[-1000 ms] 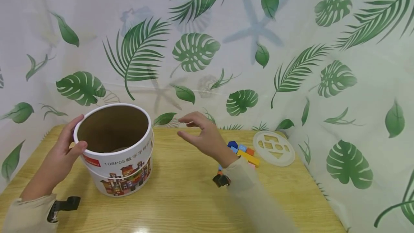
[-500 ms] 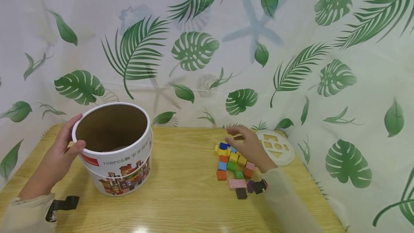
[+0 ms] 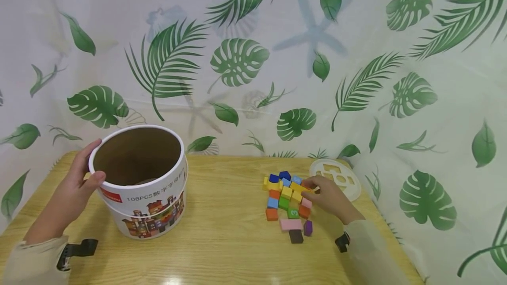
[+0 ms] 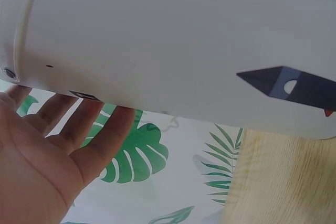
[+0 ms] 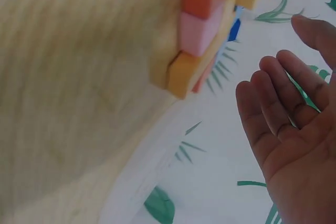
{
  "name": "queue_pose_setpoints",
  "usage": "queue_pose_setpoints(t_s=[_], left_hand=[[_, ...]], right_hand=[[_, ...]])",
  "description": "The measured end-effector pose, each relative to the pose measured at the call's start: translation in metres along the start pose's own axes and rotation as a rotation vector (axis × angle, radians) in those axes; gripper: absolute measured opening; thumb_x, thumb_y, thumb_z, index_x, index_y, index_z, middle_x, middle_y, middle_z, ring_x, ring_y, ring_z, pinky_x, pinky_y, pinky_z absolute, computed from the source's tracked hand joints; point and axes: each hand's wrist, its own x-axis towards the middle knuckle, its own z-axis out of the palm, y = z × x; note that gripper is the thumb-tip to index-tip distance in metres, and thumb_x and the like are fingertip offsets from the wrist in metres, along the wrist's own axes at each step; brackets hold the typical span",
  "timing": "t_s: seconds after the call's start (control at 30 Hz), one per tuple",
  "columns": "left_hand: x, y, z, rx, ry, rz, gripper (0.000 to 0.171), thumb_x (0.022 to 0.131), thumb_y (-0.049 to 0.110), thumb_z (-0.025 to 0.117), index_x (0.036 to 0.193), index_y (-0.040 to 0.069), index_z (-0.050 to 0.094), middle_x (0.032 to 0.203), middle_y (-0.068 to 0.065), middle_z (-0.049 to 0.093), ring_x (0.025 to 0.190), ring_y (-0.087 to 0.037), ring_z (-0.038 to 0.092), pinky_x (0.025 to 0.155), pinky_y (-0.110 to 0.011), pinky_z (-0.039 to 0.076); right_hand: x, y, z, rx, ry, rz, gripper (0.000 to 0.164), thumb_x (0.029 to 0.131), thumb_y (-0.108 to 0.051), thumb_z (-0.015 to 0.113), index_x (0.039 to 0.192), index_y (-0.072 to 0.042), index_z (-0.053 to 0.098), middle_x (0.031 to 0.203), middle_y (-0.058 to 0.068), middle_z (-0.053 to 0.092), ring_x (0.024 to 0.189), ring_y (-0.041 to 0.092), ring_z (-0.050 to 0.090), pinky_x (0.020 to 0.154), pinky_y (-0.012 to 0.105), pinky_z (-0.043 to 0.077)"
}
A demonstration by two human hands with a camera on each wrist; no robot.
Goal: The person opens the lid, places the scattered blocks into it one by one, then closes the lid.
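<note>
A white cardboard bucket (image 3: 119,199), printed with toy-block pictures, stands open-topped on the left of the table. My left hand (image 3: 75,192) holds its left side, thumb at the front rim; in the left wrist view the fingers (image 4: 113,135) lie against the white wall. Farther right, my right hand (image 3: 328,199) reaches to the right edge of a cluster of coloured toy blocks (image 3: 283,202), fingers loosely bent and overlapping the cluster there. In the right wrist view, an orange block (image 5: 181,80) and a pink block (image 5: 197,35) appear beside the hand, apart from the palm.
Behind the right hand lies a pale round disc (image 3: 346,179) with cut-out shapes. A black block (image 3: 295,236) and a purple block (image 3: 308,228) sit at the cluster's front. The wooden table (image 3: 222,214) ends against a leaf-printed curtain (image 3: 245,113).
My right hand has moved from beside the bucket rightward over the blocks, then down to the cluster's right edge, uncovering most of the blocks. My left hand and the bucket have barely moved.
</note>
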Motion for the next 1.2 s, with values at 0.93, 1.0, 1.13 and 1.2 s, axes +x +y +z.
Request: queue_pose_setpoints(t_s=[0.93,1.0,1.13,1.2], left_hand=[[0.002,0.0,0.0,-0.012,0.002,-0.002,0.073,0.108,0.03,0.052,0.166,0.035,0.009,0.165,-0.019,0.022,0.144,-0.049,0.023,0.096,-0.086,0.028],[0.002,0.0,0.0,-0.011,0.002,-0.006,0.073,0.108,0.031,0.052,0.166,0.035,0.009,0.165,-0.019,0.022,0.143,-0.051,0.023,0.096,-0.087,0.028],[0.0,-0.001,-0.001,-0.014,0.004,-0.012,0.073,0.108,0.031,0.052,0.166,0.035,0.008,0.166,-0.02,0.021,0.144,-0.053,0.021,0.096,-0.087,0.026],[-0.001,-0.002,-0.001,-0.017,0.006,-0.01,0.073,0.108,0.03,0.052,0.166,0.035,0.008,0.166,-0.02,0.021,0.146,-0.049,0.021,0.097,-0.087,0.025]], right_hand=[[-0.019,0.034,0.01,-0.127,-0.044,0.027,0.014,0.091,-0.018,0.079,0.1,-0.008,0.077,0.097,0.0,0.067,0.092,0.019,0.062,0.088,0.047,0.053],[-0.019,0.035,0.011,-0.129,-0.044,0.026,0.013,0.091,-0.019,0.079,0.099,-0.009,0.077,0.097,0.0,0.068,0.091,0.019,0.062,0.088,0.046,0.053],[-0.018,0.036,0.011,-0.135,-0.042,0.013,0.012,0.09,-0.017,0.08,0.098,-0.009,0.077,0.095,0.0,0.068,0.088,0.017,0.061,0.085,0.043,0.053],[-0.017,0.035,0.012,-0.148,-0.042,0.001,0.011,0.089,-0.016,0.079,0.096,-0.008,0.077,0.093,0.0,0.068,0.085,0.016,0.06,0.081,0.041,0.053]])
